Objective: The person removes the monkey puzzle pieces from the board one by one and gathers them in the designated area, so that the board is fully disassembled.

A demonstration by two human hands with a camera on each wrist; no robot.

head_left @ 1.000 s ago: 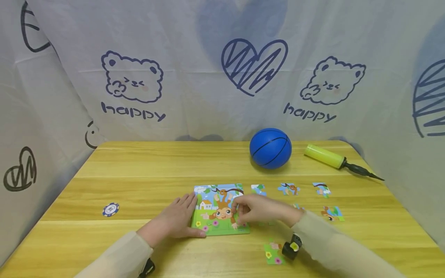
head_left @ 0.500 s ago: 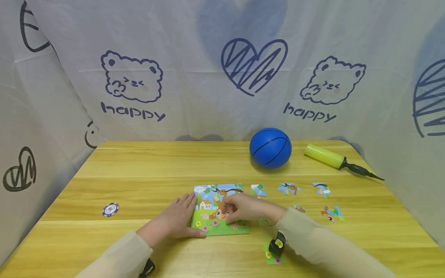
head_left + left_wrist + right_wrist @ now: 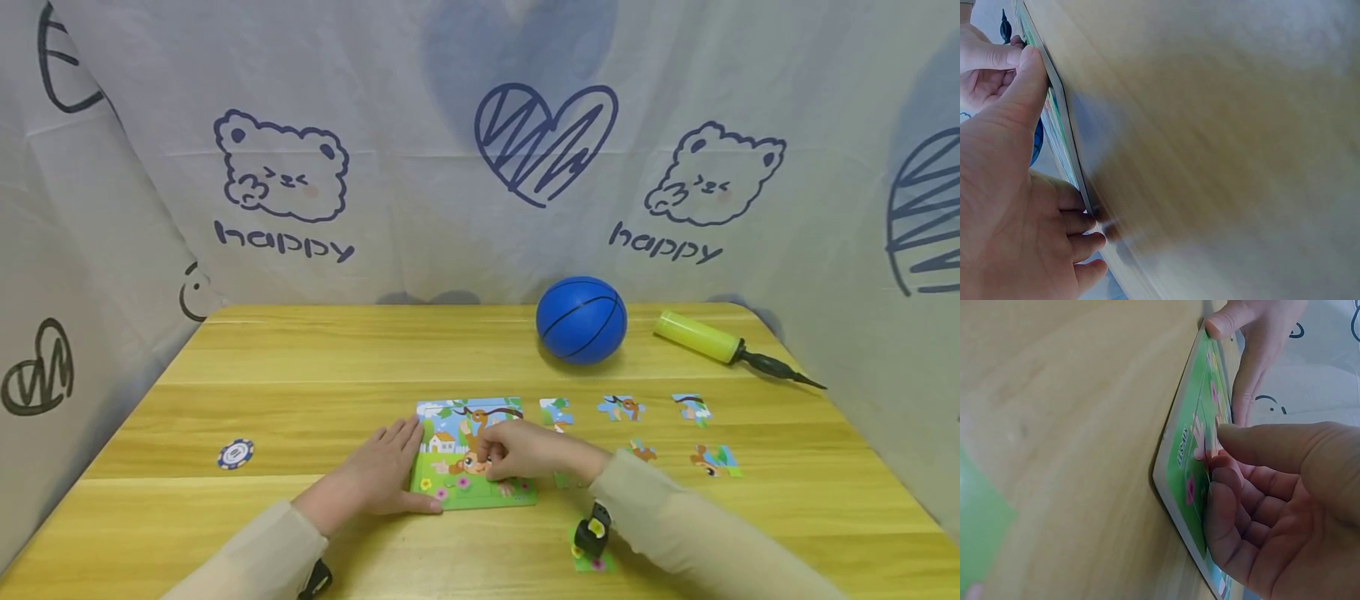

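Note:
A puzzle board [image 3: 442, 412] with a monkey, a house and flowers lies flat on the table. My left hand [image 3: 371, 475] rests along its left side with the fingers extended, thumb at the near corner. Over the middle of the board, my right hand [image 3: 521, 450] has its fingers curled down to the picture. In the right wrist view, thumb and forefinger pinch a thin brownish edge of a puzzle piece [image 3: 1215, 439] at the board [image 3: 1175, 462]. The fingers hide most of that piece. The left wrist view shows my left fingers against the board's edge [image 3: 1072, 147].
Several loose puzzle pieces lie right of the board, including a branch piece [image 3: 692, 408], a monkey piece [image 3: 621, 407] and a flower piece [image 3: 596, 565] partly under my right wrist. Behind them are a blue ball [image 3: 581, 321] and a yellow-green hand pump [image 3: 697, 337]. A poker chip [image 3: 236, 453] lies left.
My right hand has moved left from the board's right part to its middle, and has stayed there over the last half second. My left hand has kept its place.

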